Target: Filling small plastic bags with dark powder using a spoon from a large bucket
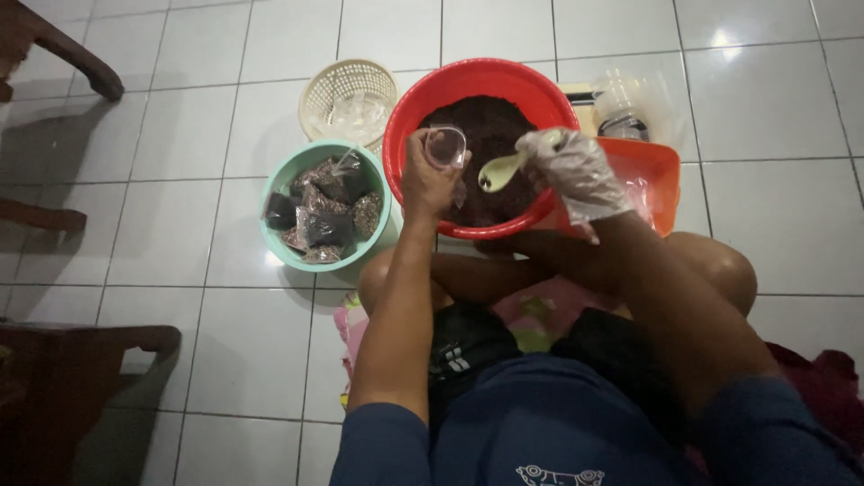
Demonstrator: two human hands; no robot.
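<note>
I sit cross-legged on a white tiled floor with a red basin (423,99) of dark brown mix in front of me. Over that basin my left hand (430,180) holds a small clear plastic bag (446,146) with its mouth open. My right hand (576,171), in a clear plastic glove, grips a pale yellow-green spoon (500,171) whose bowl points toward the bag. A teal bowl (281,184) to the left holds several filled, tied bags of the dark mix.
A cream plastic basket (346,94) with clear bags stands behind the teal bowl. An orange tray (650,171) lies right of the basin, with clear plastic containers (630,108) behind it. Dark wooden furniture legs (63,54) and a chair (63,387) stand at the left.
</note>
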